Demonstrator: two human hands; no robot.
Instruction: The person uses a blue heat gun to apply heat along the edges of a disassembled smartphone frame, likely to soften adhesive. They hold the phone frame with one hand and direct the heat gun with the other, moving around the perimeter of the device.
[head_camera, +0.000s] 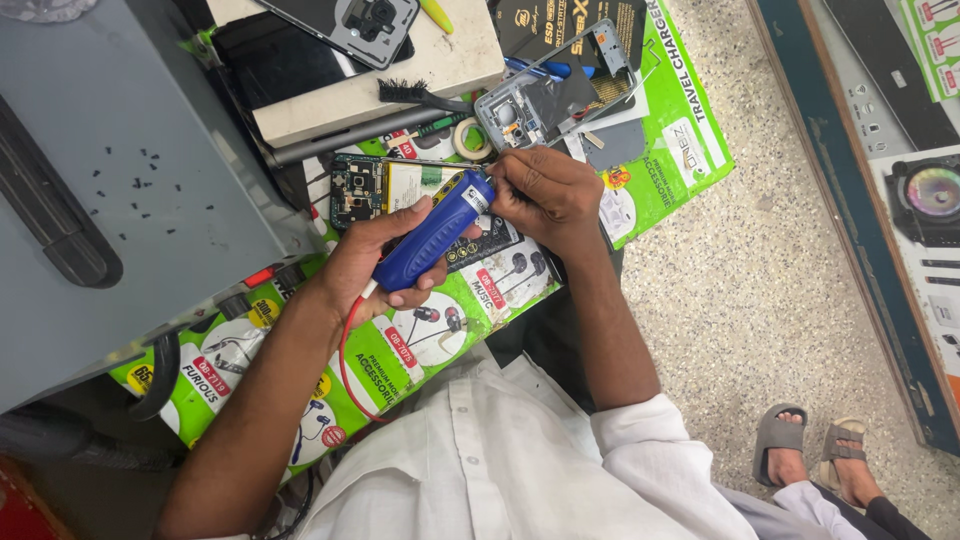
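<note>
Left hand (385, 262) clamped blue soldering iron (432, 232); right hand (545, 192) pinched at tip, contents hidden. Best brace both wrists, touch phone board (385, 186) briefly.

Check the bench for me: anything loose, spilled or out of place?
Yes: tiny black screws lie scattered loose on the grey box top, upper left, in no tray. Left hand grips the blue tool.

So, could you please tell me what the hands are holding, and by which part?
The left hand grips the blue tool around its body. The right hand pinches near its tip; whether it holds anything itself cannot be told.
</note>
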